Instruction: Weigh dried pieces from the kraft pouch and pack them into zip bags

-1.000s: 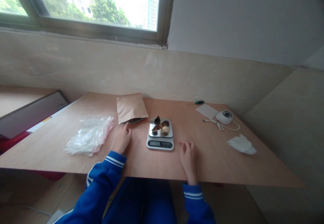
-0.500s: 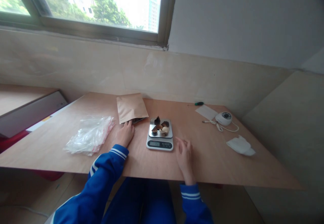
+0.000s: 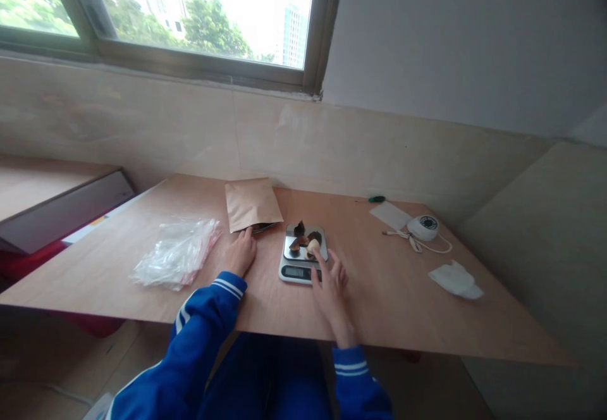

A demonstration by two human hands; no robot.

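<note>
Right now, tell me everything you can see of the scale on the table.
The scale is a flat white unit with a shiny, metal-looking plate and a dark front strip holding a grey display, its digits too small to read. It lies flat on the table, beside the brown bag. Dark brown pieces and a pale one rest on the plate. The right hand reaches over its near right corner, hiding part of the strip; whether it touches the scale is unclear.

In mid-frame, the digits on the display (image 3: 293, 272) of the scale (image 3: 296, 257) are too small to read; the right hand (image 3: 324, 264) hides the panel's right end. The paper bag (image 3: 253, 203) conceals its inside (the dark strip at its mouth is unclear). Frame edges crop the window (image 3: 203, 18) above, both sleeves (image 3: 203, 319) below.
</note>
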